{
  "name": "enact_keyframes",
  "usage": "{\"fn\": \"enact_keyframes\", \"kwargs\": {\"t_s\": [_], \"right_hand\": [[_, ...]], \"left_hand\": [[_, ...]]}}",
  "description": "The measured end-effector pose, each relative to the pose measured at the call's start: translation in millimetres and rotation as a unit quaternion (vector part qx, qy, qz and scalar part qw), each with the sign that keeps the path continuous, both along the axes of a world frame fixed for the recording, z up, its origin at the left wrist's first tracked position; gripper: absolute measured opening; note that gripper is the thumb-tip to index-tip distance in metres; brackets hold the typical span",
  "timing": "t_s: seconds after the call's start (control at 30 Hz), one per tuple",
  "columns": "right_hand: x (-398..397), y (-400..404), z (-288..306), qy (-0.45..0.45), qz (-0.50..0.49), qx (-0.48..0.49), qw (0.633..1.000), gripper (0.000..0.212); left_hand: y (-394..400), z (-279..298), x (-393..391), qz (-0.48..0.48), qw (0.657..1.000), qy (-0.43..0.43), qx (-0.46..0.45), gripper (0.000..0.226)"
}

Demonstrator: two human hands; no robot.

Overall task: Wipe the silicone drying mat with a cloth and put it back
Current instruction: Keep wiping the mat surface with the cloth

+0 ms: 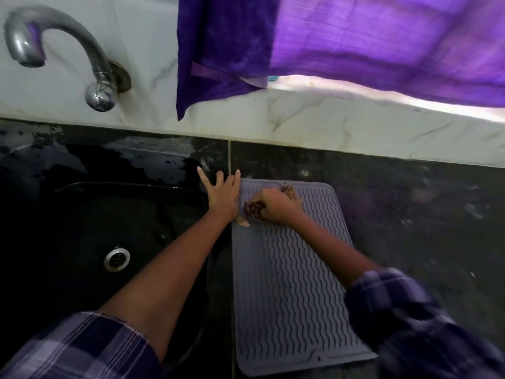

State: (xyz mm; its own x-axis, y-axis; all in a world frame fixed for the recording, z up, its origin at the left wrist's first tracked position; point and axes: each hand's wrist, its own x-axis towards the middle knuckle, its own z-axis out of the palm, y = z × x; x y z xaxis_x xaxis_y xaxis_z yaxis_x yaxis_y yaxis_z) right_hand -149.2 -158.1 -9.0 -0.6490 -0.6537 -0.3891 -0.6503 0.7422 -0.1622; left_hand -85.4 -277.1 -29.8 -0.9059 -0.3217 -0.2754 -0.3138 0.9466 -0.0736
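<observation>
A grey silicone drying mat (289, 283) with wavy ridges lies flat on the dark counter, right of the sink. My left hand (221, 195) rests with straight, spread fingers on the mat's far left corner and the counter beside it. My right hand (276, 206) grips a small bunched cloth (252, 209), dark reddish and partly tan, pressed onto the mat near its far left end. Most of the cloth is hidden under the hand.
A black sink (114, 242) with a metal drain (117, 258) sits left of the mat. A curved metal tap (54, 47) sticks out of the white tiled wall. A purple curtain (341, 42) hangs above the ledge. Wet dark counter (423, 209) extends right.
</observation>
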Motion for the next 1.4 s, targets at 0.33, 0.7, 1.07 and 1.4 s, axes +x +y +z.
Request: {"fn": "enact_keyframes", "kwargs": {"t_s": [0.33, 0.7, 1.07, 1.4], "right_hand": [[-4, 5, -16, 0.112, -0.122, -0.062, 0.984, 0.028], [-21, -26, 14, 0.087, -0.099, -0.022, 0.991, 0.029], [23, 6, 31, -0.004, -0.062, 0.081, 0.995, 0.021], [66, 25, 1, 0.089, -0.068, 0.028, 0.993, 0.031]], "left_hand": [[4, 11, -3, -0.069, 0.994, -0.071, -0.050, 0.126], [-1, 9, 2, -0.060, 0.997, -0.051, -0.009, 0.119], [-7, 17, 6, -0.078, 0.996, -0.047, 0.020, 0.121], [-2, 18, 4, -0.083, 0.993, -0.076, -0.026, 0.124]]}}
